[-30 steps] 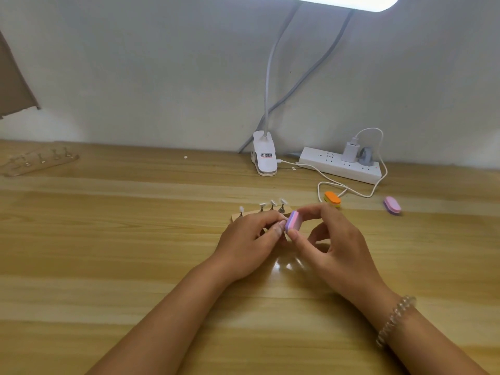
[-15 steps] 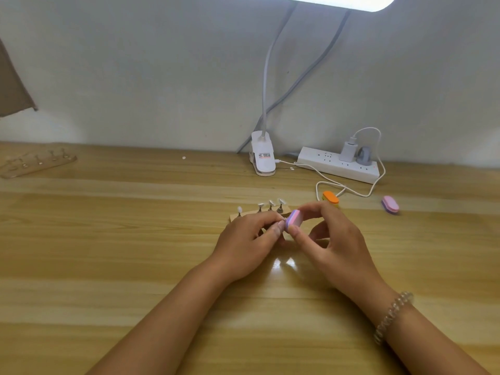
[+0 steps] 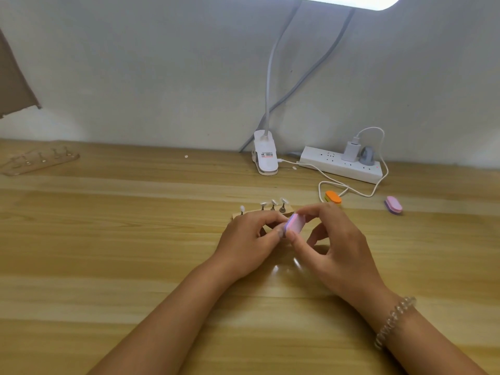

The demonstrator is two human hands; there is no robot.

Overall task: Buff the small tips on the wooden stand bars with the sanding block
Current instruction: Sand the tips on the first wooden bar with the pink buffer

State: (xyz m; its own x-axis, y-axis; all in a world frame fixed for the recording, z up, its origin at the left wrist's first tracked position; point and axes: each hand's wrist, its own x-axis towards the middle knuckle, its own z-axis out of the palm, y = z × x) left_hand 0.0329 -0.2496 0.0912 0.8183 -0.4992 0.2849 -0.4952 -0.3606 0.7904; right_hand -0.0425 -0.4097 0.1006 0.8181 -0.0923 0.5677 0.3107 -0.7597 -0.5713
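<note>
Head view over a wooden table [image 3: 108, 239]. At frame centre, the right hand [image 3: 335, 244] pinches a small pink sanding block [image 3: 295, 224] between thumb and forefinger, tilted. The left hand [image 3: 249, 239] is curled, its thumb and forefinger meeting at the block's lower left end; I cannot tell what they pinch, if anything. Just behind the hands lies the wooden stand bar [image 3: 287, 211] with four white tips [image 3: 273, 203] upright. Buffing seems under way. The next move likely calls for short, light strokes, with the small piece kept steady.

Bright lamp [image 3: 351, 1] overhead throws glare on the table [image 3: 278, 269]; edges bend, details soft.
</note>
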